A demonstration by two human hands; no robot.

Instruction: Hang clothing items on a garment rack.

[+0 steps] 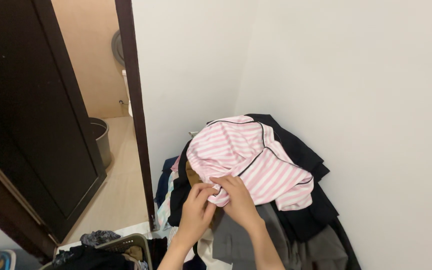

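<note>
Both hands pinch the soft, crumpled pink-striped top [248, 157] at its lower hem: left hand [196, 212] and right hand [238, 200] side by side, fingers closed on cloth. It drapes atop a clothes heap [301, 220] (dark and grey), running upper-left to lower-right, in a white-walled corner beside a dark door [36, 120].

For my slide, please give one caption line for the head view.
Both hands, left hand and right hand, grip the pink striped garment atop a clothes pile in a white corner.
</note>
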